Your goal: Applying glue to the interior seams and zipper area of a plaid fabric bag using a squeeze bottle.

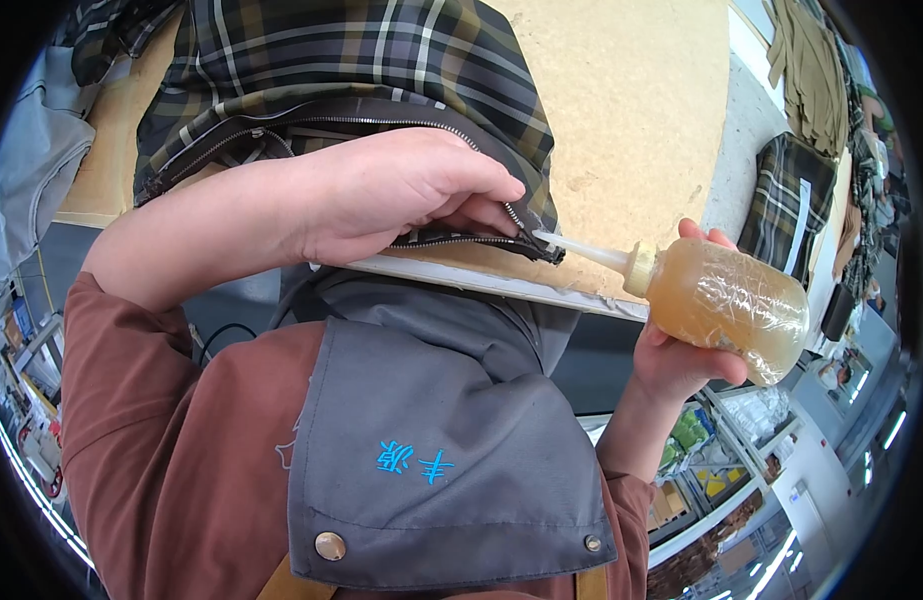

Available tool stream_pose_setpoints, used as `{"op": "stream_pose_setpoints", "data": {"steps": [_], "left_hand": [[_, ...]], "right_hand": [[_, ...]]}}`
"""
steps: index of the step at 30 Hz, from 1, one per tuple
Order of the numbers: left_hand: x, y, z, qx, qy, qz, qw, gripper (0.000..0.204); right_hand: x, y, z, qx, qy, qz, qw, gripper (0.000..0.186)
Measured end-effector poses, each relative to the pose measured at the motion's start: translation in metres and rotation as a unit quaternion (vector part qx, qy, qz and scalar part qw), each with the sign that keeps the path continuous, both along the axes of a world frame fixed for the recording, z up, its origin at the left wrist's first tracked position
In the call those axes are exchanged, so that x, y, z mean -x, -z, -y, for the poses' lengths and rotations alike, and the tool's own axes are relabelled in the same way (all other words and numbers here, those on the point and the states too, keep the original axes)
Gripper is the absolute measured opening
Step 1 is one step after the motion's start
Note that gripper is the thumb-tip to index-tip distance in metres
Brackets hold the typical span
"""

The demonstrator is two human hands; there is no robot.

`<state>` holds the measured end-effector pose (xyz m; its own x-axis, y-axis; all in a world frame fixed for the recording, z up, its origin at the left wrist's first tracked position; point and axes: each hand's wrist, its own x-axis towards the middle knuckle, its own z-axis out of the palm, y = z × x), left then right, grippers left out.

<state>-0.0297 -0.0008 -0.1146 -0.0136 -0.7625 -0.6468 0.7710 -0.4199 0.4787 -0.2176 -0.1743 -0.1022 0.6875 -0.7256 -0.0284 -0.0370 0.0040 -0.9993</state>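
Note:
A dark plaid garment (381,60) with a metal-toothed zipper (331,120) along its opening lies on the table. My left hand (411,195) is closed on the zipper edge near its right end, thumb on top; its other fingers are partly hidden. My right hand (671,350) grips a clear squeeze bottle (726,305) of amber liquid, wrapped in shiny film and tilted on its side. Its long pale nozzle (586,252) points left, and the tip meets or nearly meets the zipper's end.
The pale tabletop (631,120) stretches beyond the garment, its white front edge (481,285) close to my grey apron (441,440). Folded plaid fabric (786,205) lies at the right below brown cloth strips (811,70). Grey fabric (36,150) hangs at the left.

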Motion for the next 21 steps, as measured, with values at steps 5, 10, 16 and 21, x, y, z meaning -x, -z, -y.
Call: {"op": "stream_pose_setpoints", "data": {"steps": [5, 10, 16, 21], "left_hand": [[-0.001, 0.007, -0.001, 0.001, 0.011, 0.012, 1.000, 0.025], [-0.006, 0.011, 0.001, -0.023, -0.008, -0.051, 0.998, 0.027], [-0.008, 0.014, 0.005, -0.016, -0.042, -0.073, 0.996, 0.023], [-0.012, 0.014, 0.005, -0.013, -0.035, -0.078, 0.996, 0.023]], "right_hand": [[0.001, 0.004, 0.000, -0.015, 0.001, 0.023, 1.000, 0.106], [0.005, -0.006, 0.018, -0.302, -0.059, 0.213, 0.927, 0.090], [0.007, -0.024, 0.027, -0.471, -0.013, 0.421, 0.775, 0.089], [0.024, -0.009, 0.019, -0.219, -0.081, 0.300, 0.925, 0.106]]}}
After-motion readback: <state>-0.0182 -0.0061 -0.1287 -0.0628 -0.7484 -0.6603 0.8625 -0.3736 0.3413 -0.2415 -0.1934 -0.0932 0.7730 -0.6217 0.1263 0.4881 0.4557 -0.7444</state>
